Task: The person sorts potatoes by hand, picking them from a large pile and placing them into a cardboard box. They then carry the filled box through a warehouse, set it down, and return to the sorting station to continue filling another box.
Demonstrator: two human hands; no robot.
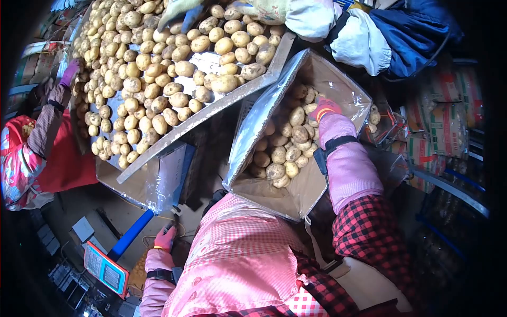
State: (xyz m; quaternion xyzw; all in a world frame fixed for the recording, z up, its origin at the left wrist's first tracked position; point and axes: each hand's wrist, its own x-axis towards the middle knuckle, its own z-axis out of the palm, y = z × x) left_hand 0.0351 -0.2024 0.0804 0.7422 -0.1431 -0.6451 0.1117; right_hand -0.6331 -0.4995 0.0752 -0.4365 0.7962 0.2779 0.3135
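My right hand (pixel 323 108), in a pink glove, reaches into an open cardboard box (pixel 346 87) lined with clear plastic. Its fingertips touch the potatoes (pixel 300 133) piled inside, and whether they grip one cannot be made out. Low on the left, my left hand (pixel 166 238) hangs beside my body in a pink glove with darker fingers. The fingers look curled, but what they hold, if anything, is too small to tell. A sorting table with a metal edge (pixel 211 104) stands above and left of the box, covered with many potatoes (pixel 132 84).
Across the table, a co-worker's gloved hand (pixel 193 16) is over the potatoes. Another person's purple-gloved hand (pixel 70 73) is at the left edge. A scale display (pixel 105 268) on a blue post stands lower left. Filled sacks (pixel 446 127) are stacked at the right.
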